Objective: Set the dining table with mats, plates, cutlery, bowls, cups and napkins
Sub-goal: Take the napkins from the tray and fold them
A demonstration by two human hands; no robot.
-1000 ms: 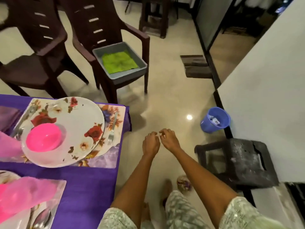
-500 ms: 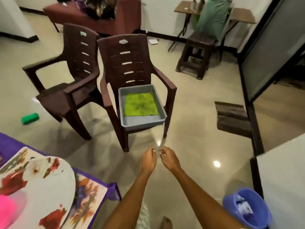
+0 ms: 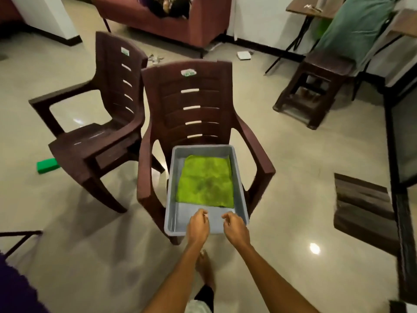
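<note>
A grey plastic tub (image 3: 239, 190) sits on the seat of a brown plastic armchair (image 3: 191, 105). A folded green napkin (image 3: 205, 181) lies flat inside it. My left hand (image 3: 198, 227) and my right hand (image 3: 234, 228) hover over the tub's near end, a little apart, fingers loosely curled and holding nothing. Neither touches the napkin. Only a purple corner of the dining table's cloth (image 3: 15, 290) shows at the bottom left.
A second brown armchair (image 3: 101, 123) stands left of the first. A green block (image 3: 47, 165) lies on the floor beside it. A dark stool (image 3: 316, 86) stands at the right, a doormat (image 3: 363, 211) nearer right, a sofa (image 3: 162, 16) at the back.
I have moved from the table to the chair; the tub is now right under my hands. The hands, which touched at the fingertips, have drifted apart. The set places have left the view.
</note>
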